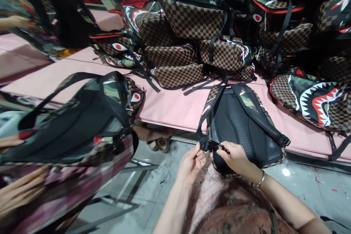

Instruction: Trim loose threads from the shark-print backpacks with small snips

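A backpack (231, 120) with a black padded back panel leans from the pink table's edge onto my lap, its back side facing up. My left hand (189, 164) is closed in a pinch on the lower end of its left shoulder strap (202, 140). Wrapped in my right hand (233, 157) are small black thread snips (218, 146), their tips pointing left at the strap end. Both hands meet at the backpack's lower left corner. The fingertips partly hide the strap's edge, and I cannot tell whether the blades touch it.
Checkered backpacks (197, 18) with shark-mouth prints are piled along the far side of the pink table (170, 109). Another backpack (315, 98) lies at the right. On the left, a co-worker's hands (22, 190) hold a backpack (74, 128). Another person's arm (16, 23) is further back.
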Demonstrator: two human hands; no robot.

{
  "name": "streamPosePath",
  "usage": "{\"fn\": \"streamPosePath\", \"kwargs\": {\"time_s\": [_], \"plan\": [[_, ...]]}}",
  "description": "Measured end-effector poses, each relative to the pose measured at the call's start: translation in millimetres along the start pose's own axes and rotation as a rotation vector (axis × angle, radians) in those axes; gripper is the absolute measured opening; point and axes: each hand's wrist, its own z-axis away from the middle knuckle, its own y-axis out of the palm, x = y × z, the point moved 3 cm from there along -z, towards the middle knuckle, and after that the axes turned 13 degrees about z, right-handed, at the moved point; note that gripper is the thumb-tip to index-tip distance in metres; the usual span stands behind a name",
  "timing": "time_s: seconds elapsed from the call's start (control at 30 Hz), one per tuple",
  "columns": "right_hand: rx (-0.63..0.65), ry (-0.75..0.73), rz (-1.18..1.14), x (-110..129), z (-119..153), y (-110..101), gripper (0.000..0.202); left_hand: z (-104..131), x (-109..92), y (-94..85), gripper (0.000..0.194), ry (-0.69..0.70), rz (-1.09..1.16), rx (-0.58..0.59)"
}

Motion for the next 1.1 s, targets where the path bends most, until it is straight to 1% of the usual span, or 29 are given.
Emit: {"fn": "streamPosePath", "kwargs": {"time_s": [0.17, 0.3, 0.37, 0.5, 0.57, 0.63, 0.7, 0.8, 0.87, 0.93, 1.0, 1.1], "plan": [[-0.010, -0.025, 0.049, 0.7, 3.7, -2.0, 0.015, 0.8, 1.2, 0.9, 0.039, 0.039, -0.028, 0.002], [-0.060, -0.032, 0.131, 4.6, 7.0, -3.5, 0.020, 2.4, 3.3, 6.8, 0.038, 0.037, -0.028, -0.023], [-0.100, -0.008, 0.096, 6.1, 5.3, -3.7, 0.021, 3.6, 4.8, 10.4, 0.037, 0.036, -0.020, -0.029], [-0.168, 0.041, -0.123, 9.5, -7.1, -1.7, 0.016, 5.5, 10.3, 13.5, 0.032, 0.042, -0.027, -0.054], [-0.164, 0.047, -0.194, 12.5, -15.4, 1.2, 0.017, 5.3, 13.9, 12.9, 0.029, 0.052, -0.039, -0.066], [-0.151, 0.038, -0.232, 15.9, -22.6, 5.0, 0.014, 4.2, 17.4, 12.2, 0.027, 0.059, -0.042, -0.067], [-0.157, 0.059, -0.296, 17.5, -28.0, 9.9, 0.016, 2.9, 20.0, 11.8, 0.027, 0.061, -0.039, -0.062], [-0.162, 0.225, -0.520, 12.7, -32.5, 20.4, 0.023, 0.9, 21.7, 12.5, 0.032, 0.043, -0.020, -0.055], [-0.154, 0.333, -0.699, 7.0, -33.6, 26.8, 0.028, 0.0, 21.7, 12.9, 0.034, -0.004, 0.002, -0.063], [-0.178, 0.393, -0.797, -0.1, -32.6, 27.3, 0.030, -0.7, 20.7, 13.0, 0.034, -0.061, 0.040, -0.077], [-0.212, 0.412, -0.757, -7.4, -28.4, 21.3, 0.030, -1.1, 19.0, 12.8, 0.032, -0.113, 0.095, -0.089], [-0.218, 0.352, -0.510, -13.2, -15.8, 6.9, 0.026, -1.2, 16.9, 12.5, 0.031, -0.176, 0.179, -0.109]]}}
